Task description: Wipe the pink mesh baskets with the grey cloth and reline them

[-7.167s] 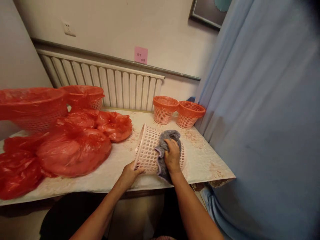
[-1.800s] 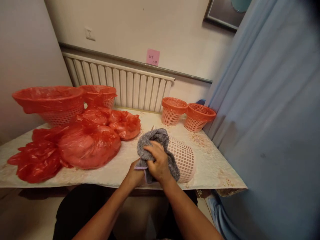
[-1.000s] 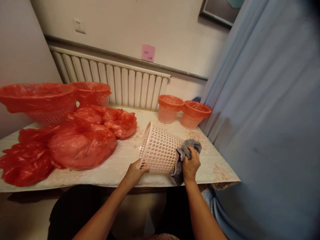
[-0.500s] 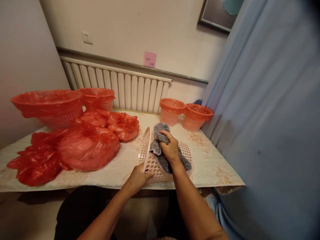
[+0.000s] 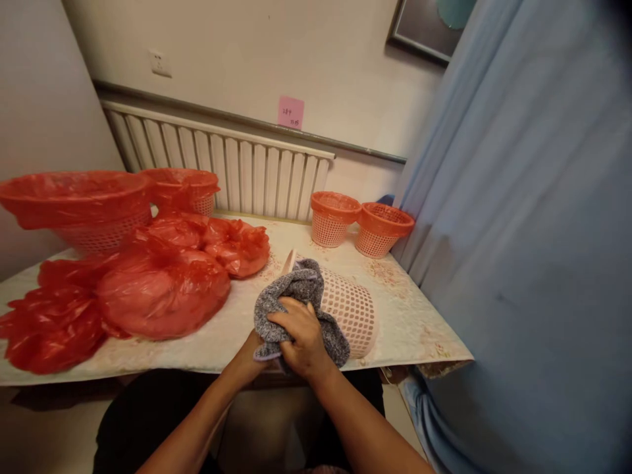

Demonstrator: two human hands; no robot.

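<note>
A pale pink perforated plastic basket (image 5: 348, 309) lies on its side near the table's front edge, its rim end to the left. My right hand (image 5: 301, 336) is closed on a grey cloth (image 5: 286, 286) with a light purple edge and presses it over the rim end. The cloth is bunched and drapes along the near side of the basket. My left hand (image 5: 251, 355) is at the basket's rim, holding it; the cloth covers its fingers. Much of the rim is hidden too.
Several knotted red plastic bags (image 5: 165, 289) fill the table's left side. Behind them stand a large red-lined basket (image 5: 99, 230) and a smaller one (image 5: 197, 191). Two red-rimmed baskets (image 5: 330, 227) stand at the back right. A blue curtain (image 5: 494, 230) borders the right; a radiator (image 5: 237, 171) is behind.
My right hand has moved the cloth left and toward me, from the basket's side to its rim end. The cloth now covers my left hand's fingers. The basket has turned slightly.
</note>
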